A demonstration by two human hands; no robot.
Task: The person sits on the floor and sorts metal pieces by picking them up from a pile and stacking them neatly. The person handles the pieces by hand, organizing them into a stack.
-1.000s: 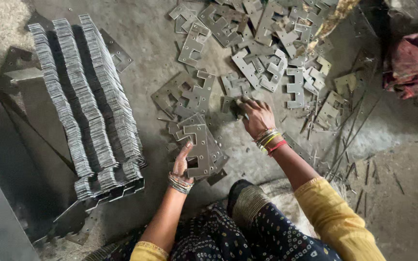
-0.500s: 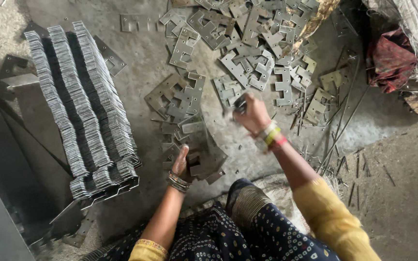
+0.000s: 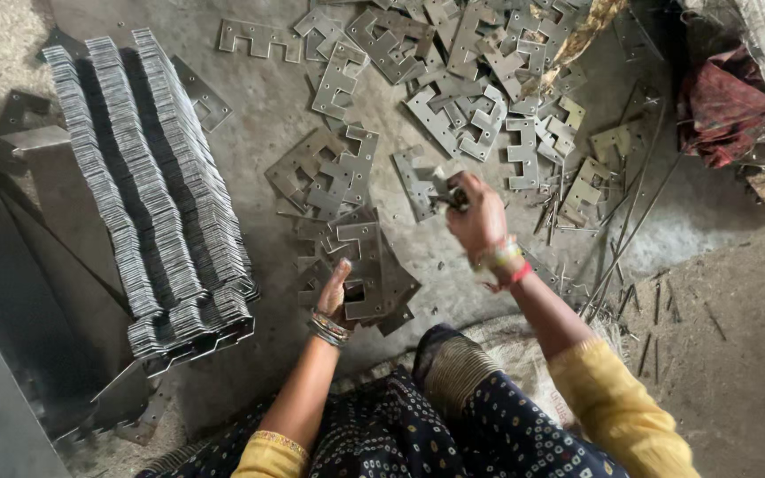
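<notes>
While gripped: one plate (image 3: 440,184).

Flat notched sheet-metal plates (image 3: 453,106): dull grey, some w/ tan rust tint. Upright stacked rows of thin metal plates (image 3: 148,204): silver-grey edges, dark gaps btwn rows. Rough concrete floor (image 3: 728,354): grey-brown. Crumpled cloth (image 3: 723,106): dark red. Sleeves (image 3: 617,412): mustard yellow. Lap garment (image 3: 453,434): navy-black w/ white dot pattern. Right-wrist bangles (image 3: 502,261): gold, green, red. Left-wrist bangles (image 3: 329,327): silver-gold.
</notes>
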